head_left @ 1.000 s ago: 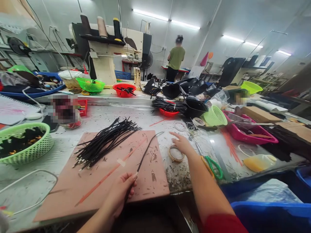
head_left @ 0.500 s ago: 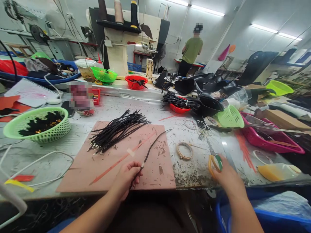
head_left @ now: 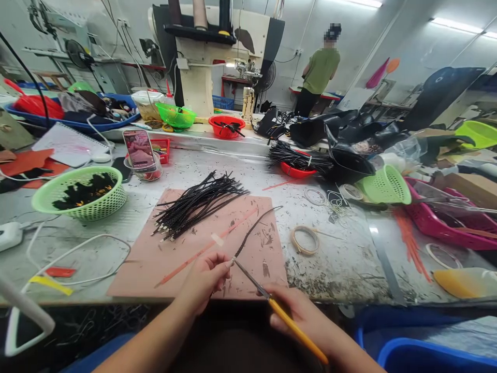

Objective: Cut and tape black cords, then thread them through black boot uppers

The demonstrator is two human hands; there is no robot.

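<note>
Between the fingers of my left hand [head_left: 212, 274] is a black braided cord [head_left: 252, 229], its free end lying out over the pink mat [head_left: 140, 269]. My right hand [head_left: 297, 308] grips scissors [head_left: 285, 316] with yellow handles. Their blade tips reach the cord right at my left fingertips; whether they cut into it I cannot tell. Part of the handles is hidden by my right hand. Farther up the mat lies a bundle of similar black braided cords [head_left: 200, 204], several with pale ends. A roll of tape [head_left: 305, 240] rests to the right of the mat.
A green basket [head_left: 79, 199] of black pieces stands at left, near a propped phone [head_left: 139, 147] and white cable. Red bowls [head_left: 297, 171] and a magenta tray [head_left: 438, 223] are at the back and right. A sewing machine [head_left: 196, 77] and a person [head_left: 320, 70] are beyond.
My right hand has lifted the scissors from the table at right and brought them left to the cord. My left hand still pinches the cord. The view has shifted slightly.
</note>
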